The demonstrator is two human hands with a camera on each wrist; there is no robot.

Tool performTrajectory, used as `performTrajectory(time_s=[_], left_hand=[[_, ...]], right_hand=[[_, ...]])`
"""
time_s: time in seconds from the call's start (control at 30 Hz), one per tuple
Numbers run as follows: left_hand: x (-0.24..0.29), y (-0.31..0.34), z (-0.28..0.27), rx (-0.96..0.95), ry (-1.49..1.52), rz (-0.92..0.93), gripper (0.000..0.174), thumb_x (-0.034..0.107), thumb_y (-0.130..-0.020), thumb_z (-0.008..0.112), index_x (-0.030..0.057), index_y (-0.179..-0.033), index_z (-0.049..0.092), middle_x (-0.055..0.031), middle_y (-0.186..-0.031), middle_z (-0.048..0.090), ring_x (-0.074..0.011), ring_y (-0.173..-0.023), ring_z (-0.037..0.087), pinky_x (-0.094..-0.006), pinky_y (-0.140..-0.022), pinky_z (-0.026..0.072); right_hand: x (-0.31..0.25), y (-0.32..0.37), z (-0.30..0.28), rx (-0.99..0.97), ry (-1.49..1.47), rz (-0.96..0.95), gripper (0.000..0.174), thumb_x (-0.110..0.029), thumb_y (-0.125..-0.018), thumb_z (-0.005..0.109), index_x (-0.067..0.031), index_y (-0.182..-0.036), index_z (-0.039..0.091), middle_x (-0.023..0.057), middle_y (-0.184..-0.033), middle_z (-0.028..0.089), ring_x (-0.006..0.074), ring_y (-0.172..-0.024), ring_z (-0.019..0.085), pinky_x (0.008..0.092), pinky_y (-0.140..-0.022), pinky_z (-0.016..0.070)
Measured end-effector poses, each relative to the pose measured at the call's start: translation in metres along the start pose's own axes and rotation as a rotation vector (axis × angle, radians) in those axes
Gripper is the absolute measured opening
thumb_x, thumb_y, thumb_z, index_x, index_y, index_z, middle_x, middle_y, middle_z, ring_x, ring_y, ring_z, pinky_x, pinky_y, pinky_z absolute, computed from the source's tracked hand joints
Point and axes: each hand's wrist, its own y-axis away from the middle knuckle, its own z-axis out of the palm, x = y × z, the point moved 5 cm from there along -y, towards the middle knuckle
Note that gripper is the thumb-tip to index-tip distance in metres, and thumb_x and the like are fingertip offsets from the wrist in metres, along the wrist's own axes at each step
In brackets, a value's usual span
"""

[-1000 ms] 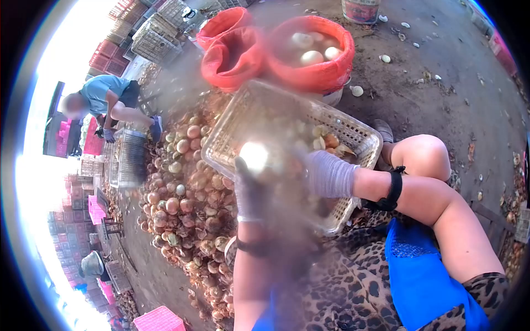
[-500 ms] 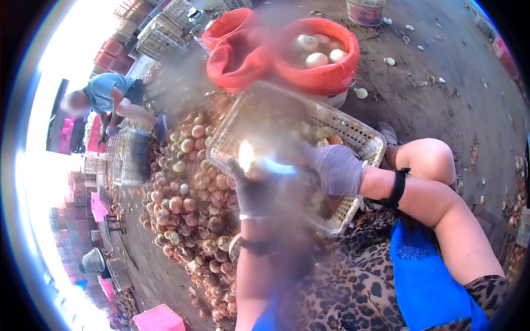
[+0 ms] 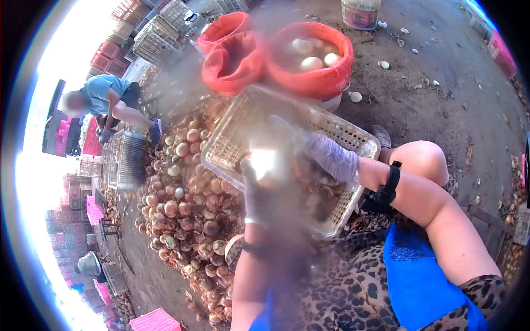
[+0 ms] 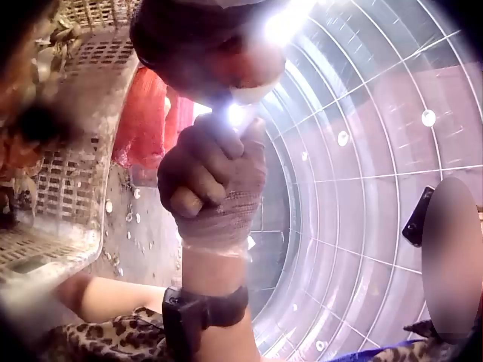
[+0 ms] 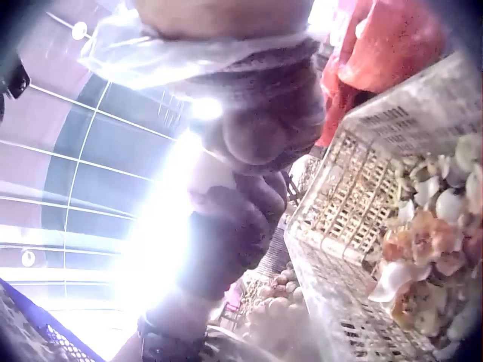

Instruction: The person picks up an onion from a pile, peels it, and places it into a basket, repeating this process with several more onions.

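The right hand [image 3: 329,156] has risen further over the basket [image 3: 346,132]. The left hand [image 3: 255,193] wraps its fingers around the onion [image 3: 266,164] above the basket's near rim. The right fingers [image 4: 198,175] are curled into a fist, and glare hides whatever they grip.

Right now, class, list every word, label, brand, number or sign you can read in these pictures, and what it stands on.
No text can be read in any view.
Bucket, at the top of the head view: a red band, perhaps a label, too blurred to read.
Basket, red sacks, crates: no lettering shows.
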Motion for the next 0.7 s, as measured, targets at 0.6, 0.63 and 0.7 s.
performTrajectory(time_s=[0.6,0.63,0.7], left_hand=[[0.024,-0.021,-0.027,0.127,-1.036,0.442,0.077,0.049,-0.078,0.063,-0.0024,-0.128,0.035,-0.0164,-0.120,0.047,-0.0245,-0.103,0.054,-0.0328,-0.088,0.0486],[0.024,-0.014,-0.012,0.193,-1.159,0.479,0.077,0.042,-0.076,0.069,-0.0029,-0.128,0.034,-0.0172,-0.120,0.046,-0.0251,-0.104,0.053,-0.0333,-0.089,0.0484],[0.016,-0.008,0.013,0.233,-1.244,0.549,0.074,0.033,-0.074,0.069,-0.0023,-0.128,0.034,-0.0171,-0.118,0.047,-0.0242,-0.102,0.054,-0.0326,-0.087,0.0490]], right_hand=[[0.066,-0.030,0.001,0.149,-0.444,0.016,0.032,-0.020,-0.084,0.059,-0.0034,-0.111,0.056,0.0077,-0.085,0.062,0.0136,-0.067,0.057,0.0265,-0.056,0.0456],[0.067,-0.029,0.002,0.185,-0.562,0.036,0.032,-0.019,-0.084,0.060,-0.0035,-0.111,0.055,0.0070,-0.084,0.062,0.0137,-0.066,0.056,0.0269,-0.055,0.0454],[0.063,-0.027,0.001,0.271,-0.617,0.032,0.034,-0.016,-0.082,0.060,-0.0034,-0.113,0.054,0.0059,-0.082,0.060,0.0138,-0.063,0.055,0.0272,-0.053,0.0449]])
